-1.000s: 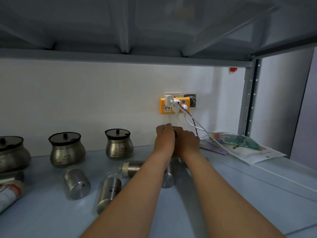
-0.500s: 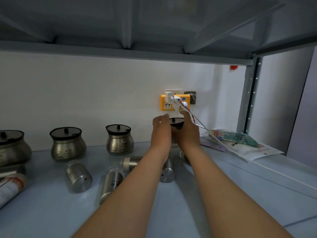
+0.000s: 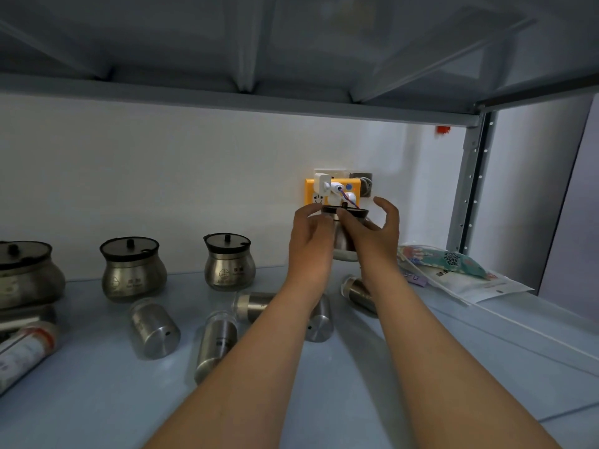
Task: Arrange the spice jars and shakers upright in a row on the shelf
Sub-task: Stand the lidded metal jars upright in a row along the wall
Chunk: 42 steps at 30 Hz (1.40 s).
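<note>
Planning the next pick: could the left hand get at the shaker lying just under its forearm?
Probably yes. The left hand first has to let go of the jar; the shaker lies exposed on the shelf, nothing covering it.

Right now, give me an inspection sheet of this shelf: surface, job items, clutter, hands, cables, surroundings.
Surface: pale blue shelf.
Job's things: three pot-shaped jars upright along the wall; a fourth jar between both hands; several steel shakers lying on their sides.
Clutter: printed packets at right; spray can lying at left.
Hands: left hand and right hand on the fourth jar.
Cables: leads from yellow socket.
Surroundings: white wall, shelf overhead, steel upright.
</note>
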Available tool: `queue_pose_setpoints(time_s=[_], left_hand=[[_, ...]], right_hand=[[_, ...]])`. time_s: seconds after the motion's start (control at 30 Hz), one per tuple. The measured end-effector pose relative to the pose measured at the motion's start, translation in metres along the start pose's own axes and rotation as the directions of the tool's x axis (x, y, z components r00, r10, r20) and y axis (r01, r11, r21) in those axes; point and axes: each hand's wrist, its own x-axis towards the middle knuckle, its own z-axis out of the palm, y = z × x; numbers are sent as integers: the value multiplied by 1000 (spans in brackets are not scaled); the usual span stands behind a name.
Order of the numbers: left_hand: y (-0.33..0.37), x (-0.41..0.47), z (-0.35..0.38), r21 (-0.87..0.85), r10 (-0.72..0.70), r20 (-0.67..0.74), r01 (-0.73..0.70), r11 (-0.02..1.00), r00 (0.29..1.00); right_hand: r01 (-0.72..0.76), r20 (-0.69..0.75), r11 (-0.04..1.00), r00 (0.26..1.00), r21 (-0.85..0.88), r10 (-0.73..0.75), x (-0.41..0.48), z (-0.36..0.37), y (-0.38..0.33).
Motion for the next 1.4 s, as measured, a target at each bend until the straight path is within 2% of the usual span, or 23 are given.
queue_pose_setpoints(time_s=[0.1, 0.2, 0.3, 0.4, 0.6, 0.77, 0.93, 1.03, 1.1, 1.2, 1.3, 1.4], left_hand=[[0, 0, -4, -39, -12, -59, 10, 999, 998], [6, 2, -9, -159, -77, -59, 67, 985, 995], [6, 3, -11, -219, -183, 1, 178, 959, 983], [-1, -2, -10, -212, -252, 102, 268, 940, 962], [-14, -6, -11, -211, -247, 252, 302, 930, 936], [-15, -3, -12, -215, -213, 208, 257, 942, 955], [-13, -4, -6, -290, -176, 99, 197, 937, 979], [-13, -3, -4, -272, -145, -8, 138, 952, 989], [-10, -3, -4, -257, -142, -93, 114, 960, 985], [-3, -3, -4, -253, -150, -241, 87, 963, 959], [0, -2, -4, -280, -143, -282, 61, 958, 949], [0, -2, -9, -293, -175, -270, 92, 952, 947]], right_hand=[[-57, 12, 993, 998, 101, 56, 1, -1, -2], [-116, 8, 979, 993, 167, 116, 3, 1, -5], [-157, 80, 949, 987, 274, 140, 5, -1, -6], [-209, 203, 933, 967, 293, 153, 5, -3, -6], [-323, 350, 877, 916, 356, 195, 0, -11, -13], [-323, 358, 873, 915, 366, 188, -2, -8, -17], [-266, 362, 926, 918, 269, 159, -1, -4, -20], [-128, 308, 988, 946, 80, 98, -2, 1, -18], [-93, 281, 994, 954, -63, 107, -4, 3, -19], [-126, 377, 979, 908, -162, 180, -3, 0, -18], [-108, 514, 965, 829, -240, 220, -7, 2, -18], [-36, 499, 952, 845, -305, 192, -10, 7, -12]])
